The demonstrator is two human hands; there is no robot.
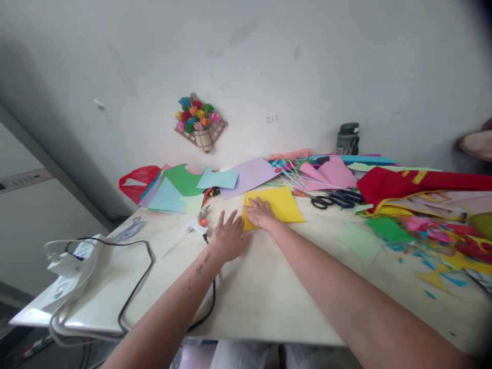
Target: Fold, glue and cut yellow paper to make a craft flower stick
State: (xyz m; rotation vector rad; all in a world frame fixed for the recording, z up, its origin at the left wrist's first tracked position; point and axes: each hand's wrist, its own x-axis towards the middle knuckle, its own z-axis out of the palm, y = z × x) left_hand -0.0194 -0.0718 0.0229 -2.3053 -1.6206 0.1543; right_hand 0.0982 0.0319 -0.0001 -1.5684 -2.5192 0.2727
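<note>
A yellow sheet [286,205] lies flat on the pale table [253,302]. My right hand [260,212] rests on the sheet's left part, its fingers spread towards the left edge. Just to the left, my left hand [229,237] is palm down with fingers apart, its fingertips at the sheet's left edge. Neither hand grips anything. A white glue gun [197,224] lies to the left of my left hand, with its black cord running under my left forearm.
Coloured papers [184,179] and a red bag [139,184] lie at the back left. A power strip [73,277] sits at the left edge. Scissors [322,202], a bottle [348,138], red fabric [418,187] and paper scraps [434,266] are on the right.
</note>
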